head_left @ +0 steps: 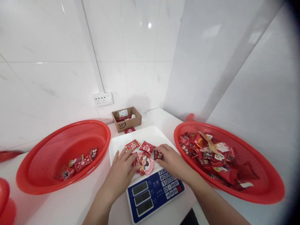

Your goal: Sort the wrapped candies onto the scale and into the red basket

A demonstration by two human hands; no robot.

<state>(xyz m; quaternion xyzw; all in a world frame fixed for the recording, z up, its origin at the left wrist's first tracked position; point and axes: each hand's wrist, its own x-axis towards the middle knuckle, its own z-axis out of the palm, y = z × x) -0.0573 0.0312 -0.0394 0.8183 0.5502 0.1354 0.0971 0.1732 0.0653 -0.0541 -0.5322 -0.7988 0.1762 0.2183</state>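
1. The left hand (123, 170) reaches over the white, flat-topped electronic scale (150, 132), its fingers half spread and bent at the left edge of a pink-and-red printed cartoon piece (144, 164); I cannot tell whether they have hold of it.
2. The right hand (172, 162) is partly closed around a small dark-red packet (158, 155), thumb and fingers touching it; how firmly cannot be told.
3. On the scale, just beyond the cartoon piece, lie a red-and-white pillow-shaped packet (147, 147) and, left of it, a flat red packet with gold edges (132, 144).
4. The scale's blue panel with keys and displays (156, 195) is at its near end.
5. A red perforated plastic basket (58, 142) stands to the left, holding a few packets; a similar red plastic basket (276, 189) to the right holds a large heap.
6. A brown cardboard box (128, 124) stands on the white surface (161, 116) at the far side.
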